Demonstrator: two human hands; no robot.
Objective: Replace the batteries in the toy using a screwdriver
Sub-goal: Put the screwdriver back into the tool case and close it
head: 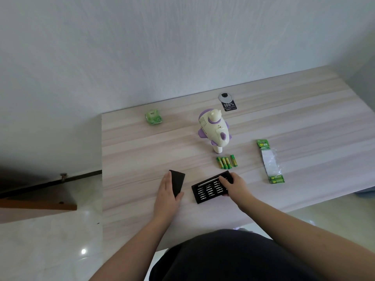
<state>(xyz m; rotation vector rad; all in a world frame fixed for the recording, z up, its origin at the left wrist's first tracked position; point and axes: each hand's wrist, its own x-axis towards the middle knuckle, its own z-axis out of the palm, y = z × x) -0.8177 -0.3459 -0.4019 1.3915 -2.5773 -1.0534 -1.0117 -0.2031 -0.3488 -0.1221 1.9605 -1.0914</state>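
The counter (263,122) stands against a pale wall. Your left hand (168,191) holds the black lid (178,182), thumb curled round its near edge. Your right hand (235,186) rests on the open bit tray (209,189), fingers bent over the screwdriver (209,181); its grip cannot be told. The toy (215,130) lies beyond four loose batteries (226,162). The battery pack (271,161) lies right.

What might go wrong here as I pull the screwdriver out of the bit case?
The bit case lies open under your right hand, so a tug may scatter small bits. Loose batteries lie right beside it and could roll if bumped. The toy stands upright nearby and might topple.
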